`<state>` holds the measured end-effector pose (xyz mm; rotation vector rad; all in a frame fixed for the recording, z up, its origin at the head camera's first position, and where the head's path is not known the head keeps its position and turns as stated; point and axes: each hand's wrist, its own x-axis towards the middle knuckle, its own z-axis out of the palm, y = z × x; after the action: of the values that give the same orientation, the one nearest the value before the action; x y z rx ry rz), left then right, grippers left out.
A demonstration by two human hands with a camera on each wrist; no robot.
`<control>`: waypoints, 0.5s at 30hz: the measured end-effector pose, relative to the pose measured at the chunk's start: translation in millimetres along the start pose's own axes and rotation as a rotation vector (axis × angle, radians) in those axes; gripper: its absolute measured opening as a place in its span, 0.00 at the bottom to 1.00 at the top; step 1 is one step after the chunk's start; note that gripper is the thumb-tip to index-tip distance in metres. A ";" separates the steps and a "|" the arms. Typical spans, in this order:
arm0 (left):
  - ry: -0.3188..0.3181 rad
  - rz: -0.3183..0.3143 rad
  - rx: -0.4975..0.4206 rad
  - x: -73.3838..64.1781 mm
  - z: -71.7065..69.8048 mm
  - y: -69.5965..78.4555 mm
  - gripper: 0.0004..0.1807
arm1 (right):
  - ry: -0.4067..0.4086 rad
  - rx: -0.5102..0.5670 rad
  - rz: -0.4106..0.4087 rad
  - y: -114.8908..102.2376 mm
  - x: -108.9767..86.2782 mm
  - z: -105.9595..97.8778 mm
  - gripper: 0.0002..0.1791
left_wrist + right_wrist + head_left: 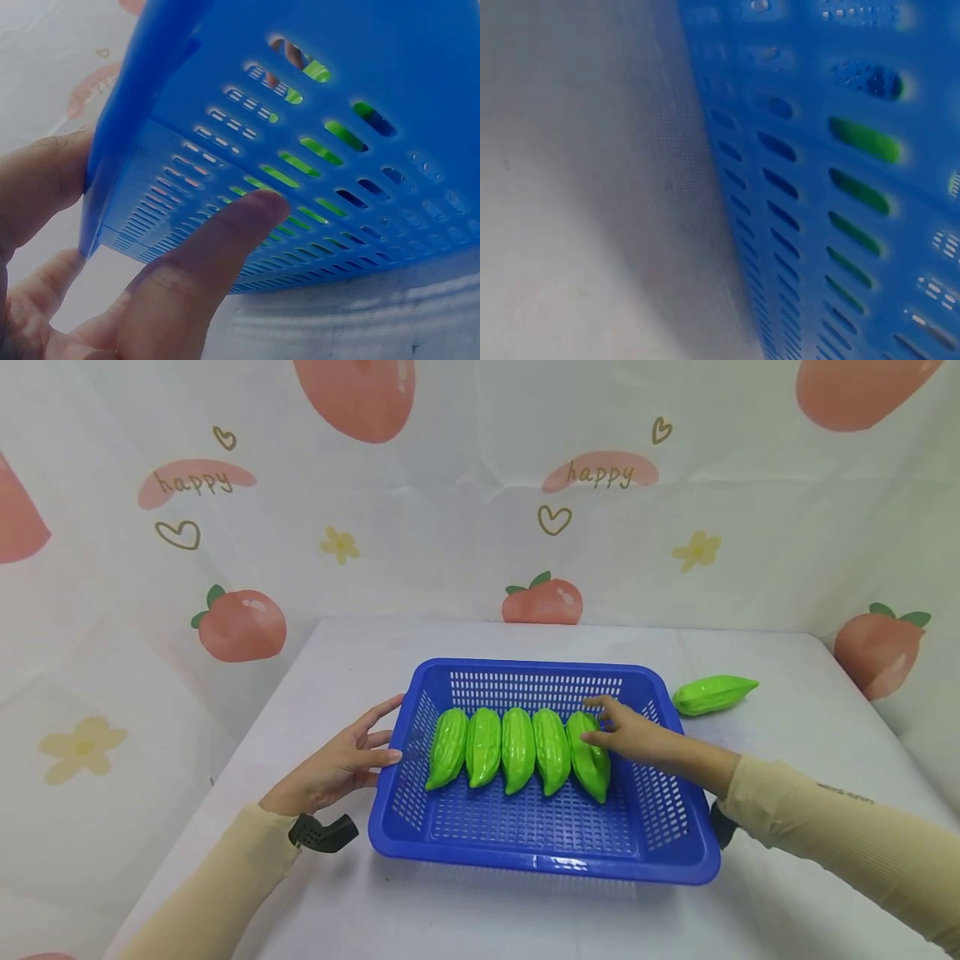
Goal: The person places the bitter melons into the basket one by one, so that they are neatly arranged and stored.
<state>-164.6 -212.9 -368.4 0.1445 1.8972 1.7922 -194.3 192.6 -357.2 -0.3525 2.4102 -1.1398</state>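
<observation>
In the head view several bright green bitter melons (518, 750) lie side by side in a blue plastic basket (540, 862). Over the rightmost bitter melon (592, 768) is my right hand (630, 733), thumb and forefinger parted, fingertips right at its upper part. At the basket's left side, my left hand (341, 768) touches the rim and wall with extended fingers; the left wrist view shows its fingers (180, 285) against the slotted wall. The right wrist view has the basket wall (810, 180) with green behind the slots; the right hand itself is hidden there.
One more bitter melon (715, 694) lies on the white table (465, 922), just outside the basket's far right corner. Behind the table hangs a white cloth (435, 560) printed with fruit, hearts and flowers.
</observation>
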 end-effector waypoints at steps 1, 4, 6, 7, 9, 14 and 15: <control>0.003 -0.001 0.003 0.1 0.3 -0.2 0.49 | 0.008 0.001 -0.015 0.2 -0.3 -0.5 0.36; 0.005 -0.002 0.009 -0.4 1.1 -0.2 0.49 | 0.036 0.021 -0.057 0.9 -0.6 -1.5 0.34; 0.008 -0.004 0.012 -0.8 1.1 -0.2 0.49 | 0.054 0.034 -0.079 0.4 -1.2 -1.9 0.33; 0.005 -0.002 0.016 -0.9 0.9 -0.3 0.49 | 0.062 0.044 -0.086 0.4 -1.4 -2.0 0.33; 0.003 0.000 0.012 -1.2 0.7 0.0 0.49 | 0.077 0.056 -0.102 -0.8 -3.0 -2.3 0.32; -0.004 0.000 -0.003 -1.6 1.1 1.3 0.49 | 0.122 0.064 -0.161 -1.3 -6.3 -6.6 0.29; -0.003 -0.001 -0.003 -1.7 1.2 1.4 0.49 | 0.129 0.080 -0.179 -1.0 -6.7 -8.3 0.29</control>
<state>-163.0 -212.4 -366.5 0.1449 1.8916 1.7935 -192.5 200.2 -349.9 -0.4903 2.4743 -1.3708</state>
